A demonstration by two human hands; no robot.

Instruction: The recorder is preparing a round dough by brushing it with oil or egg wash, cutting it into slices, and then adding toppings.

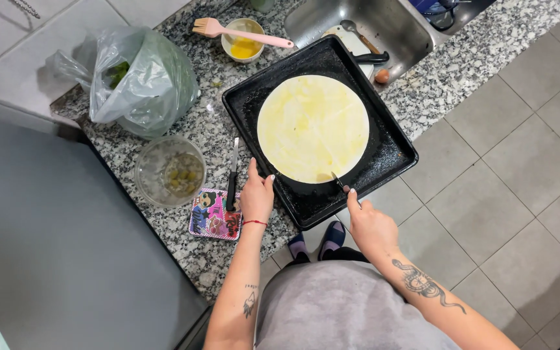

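Right hand (371, 223): fingers pinch a small knife (338, 181), tip at the tortilla's near edge.
Left hand (256, 194): fingers loosely curled, empty, touching the tray rim beside the tortilla.
Tortilla (312, 126): flat on the black tray (390, 162), on the counter (183, 253).
Handling: probably thin, limp, oily, tears easily; lift by the edge, supported underneath.
Nearby: second knife (233, 175), glass bowl (170, 172).

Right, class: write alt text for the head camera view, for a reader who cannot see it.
A person's left hand steadies a black baking tray holding a round pale flatbread, while the right hand puts a small utensil to its edge, on a granite counter beside a sink.
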